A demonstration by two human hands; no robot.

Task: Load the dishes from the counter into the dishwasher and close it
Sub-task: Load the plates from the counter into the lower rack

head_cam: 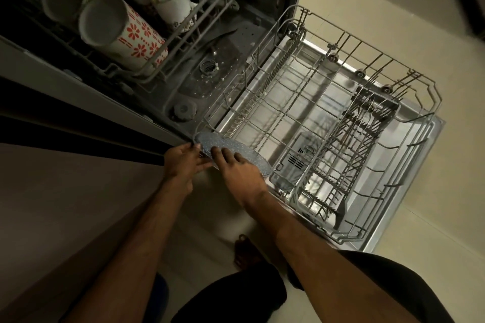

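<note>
Plate: blue-grey speckled round plate, centre frame, tilted at near-left corner of grey wire lower rack.
Left hand: grips plate's left edge.
Right hand: fingers spread over plate's face, holding it.
Upper rack: upper left, mugs upside down, one white with red flowers.
Cutlery basket: right in lower rack.

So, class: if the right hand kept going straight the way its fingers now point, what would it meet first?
The right hand lies on the speckled plate, fingers pointing up-left. Beyond the plate's rim, probably the near corner of the lower rack; depth is unclear.
</note>
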